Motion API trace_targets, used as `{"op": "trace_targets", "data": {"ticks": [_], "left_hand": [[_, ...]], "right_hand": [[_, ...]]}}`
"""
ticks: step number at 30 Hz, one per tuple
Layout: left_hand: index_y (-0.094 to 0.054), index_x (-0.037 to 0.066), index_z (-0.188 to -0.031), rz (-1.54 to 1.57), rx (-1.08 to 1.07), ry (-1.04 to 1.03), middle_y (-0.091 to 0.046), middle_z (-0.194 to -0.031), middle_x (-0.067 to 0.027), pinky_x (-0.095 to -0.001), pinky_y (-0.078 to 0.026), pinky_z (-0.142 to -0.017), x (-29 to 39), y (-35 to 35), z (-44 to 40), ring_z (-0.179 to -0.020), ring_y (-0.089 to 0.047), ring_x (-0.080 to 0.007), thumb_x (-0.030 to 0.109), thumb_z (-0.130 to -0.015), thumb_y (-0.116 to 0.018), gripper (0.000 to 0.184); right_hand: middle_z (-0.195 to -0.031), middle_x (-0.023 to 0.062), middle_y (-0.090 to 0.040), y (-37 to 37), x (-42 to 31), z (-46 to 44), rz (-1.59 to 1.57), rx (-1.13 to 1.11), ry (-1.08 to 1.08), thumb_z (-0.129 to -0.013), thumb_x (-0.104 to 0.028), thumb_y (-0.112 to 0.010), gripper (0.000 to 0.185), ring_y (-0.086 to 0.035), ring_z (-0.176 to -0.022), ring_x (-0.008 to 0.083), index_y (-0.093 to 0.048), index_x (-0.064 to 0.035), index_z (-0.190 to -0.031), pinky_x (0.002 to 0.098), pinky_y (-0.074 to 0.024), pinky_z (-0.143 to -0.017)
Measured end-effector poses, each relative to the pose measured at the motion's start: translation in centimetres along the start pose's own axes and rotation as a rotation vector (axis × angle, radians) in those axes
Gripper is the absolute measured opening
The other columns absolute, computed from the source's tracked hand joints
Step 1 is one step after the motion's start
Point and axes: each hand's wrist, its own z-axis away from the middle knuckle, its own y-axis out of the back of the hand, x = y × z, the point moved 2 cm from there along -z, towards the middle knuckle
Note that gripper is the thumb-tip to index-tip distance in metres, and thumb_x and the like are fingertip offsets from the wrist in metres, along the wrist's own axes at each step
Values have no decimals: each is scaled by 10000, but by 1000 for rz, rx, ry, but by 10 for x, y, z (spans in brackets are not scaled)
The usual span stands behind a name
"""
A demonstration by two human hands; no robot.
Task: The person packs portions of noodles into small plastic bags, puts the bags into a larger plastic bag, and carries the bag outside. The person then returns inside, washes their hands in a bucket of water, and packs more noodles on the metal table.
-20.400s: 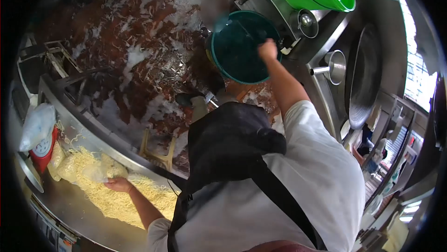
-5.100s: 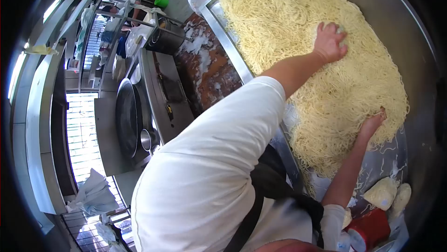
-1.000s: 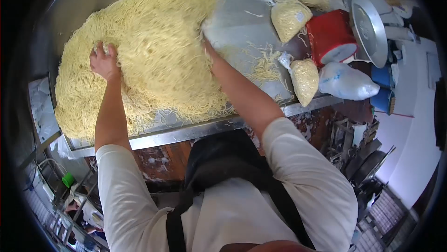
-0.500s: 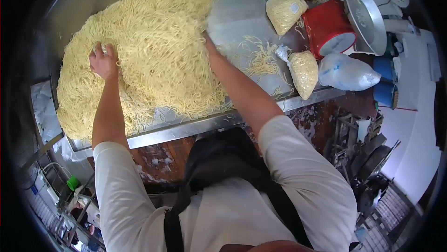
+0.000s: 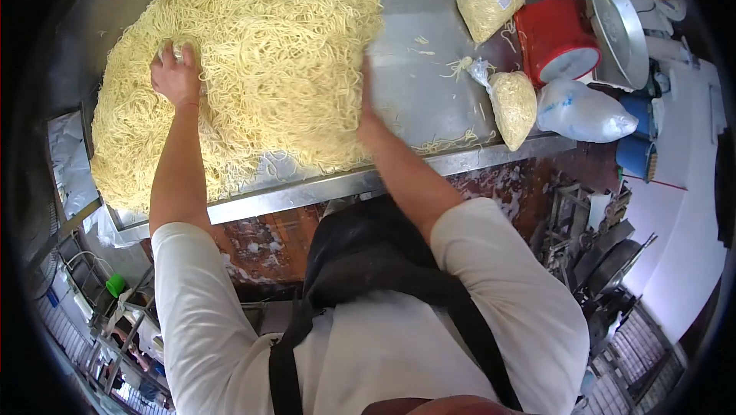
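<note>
A large heap of yellow noodles [image 5: 268,55] covers the left and middle of a steel work table [image 5: 422,32]. My left hand [image 5: 176,74] rests on the heap's left part, fingers apart and slightly bent, with their tips among the strands. Along the right edge of the heap, my right hand [image 5: 368,101] presses side-on against the noodles. Motion blurs it, and its fingers are mostly hidden. A few loose strands [image 5: 448,143] lie along the table's front edge, right of that hand.
Tied bags of noodles [image 5: 487,5] and another noodle bag [image 5: 512,108] lie on the right, beside a red scale [image 5: 556,36] with a round metal pan [image 5: 617,28]. A full whitish plastic bag [image 5: 584,112] sits in front of the scale. The table has a raised metal rim [image 5: 299,189].
The patch of loose noodles right of the heap has mostly gone from the bare steel. My right hand is now against the heap's right edge. The view has shifted slightly.
</note>
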Motion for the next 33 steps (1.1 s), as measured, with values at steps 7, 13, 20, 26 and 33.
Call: {"op": "trace_targets", "data": {"ticks": [7, 13, 20, 26, 33], "left_hand": [[-617, 185, -1288, 18, -53, -23, -574, -1272, -170, -524, -330, -1039, -14, -9, 1, -1207, -502, -312, 492, -875, -587, 516], [-616, 188, -1289, 25, -60, -23, -567, -1284, -168, -532, -321, -1038, -11, -1, 3, -1202, -502, -318, 505, -887, -580, 513], [-640, 163, -1252, 61, -20, -82, -595, -1213, -200, -489, -411, -975, -14, 2, 1, -1127, -545, -348, 500, -887, -591, 499], [-635, 132, -1253, 134, -81, -160, -608, -1112, -238, -452, -468, -923, -23, 4, -7, -1050, -576, -375, 499, -898, -597, 512], [-573, 125, -1325, 139, -151, -173, -563, -1190, -267, -461, -431, -978, -24, 7, -7, -1125, -541, -396, 497, -910, -587, 558]], "right_hand": [[-1402, 219, -460, 68, -41, 10, 1262, -136, 595, -942, -183, -557, 563, -556, -1153, 333, -367, -23, -1447, 431, -455, -983], [-1437, 309, -406, 181, -89, -9, 1421, 533, 301, -937, -183, -509, 545, -387, -1347, 428, -397, 127, -1371, 468, -268, -1152], [-1474, 196, -401, 38, 60, -35, 916, -133, 373, -934, -226, -557, 539, -391, -1335, 307, -415, -19, -1410, 391, -307, -1099], [-1282, 176, -588, 77, -40, -8, 873, -421, 372, -883, -93, -577, 336, -573, -1149, 333, -609, -53, -1215, 378, -471, -965], [-1261, 148, -587, 105, -47, -88, 1034, 349, 741, -977, -267, -541, 447, -552, -1167, 311, -486, -12, -1339, 382, -448, -983]]}}
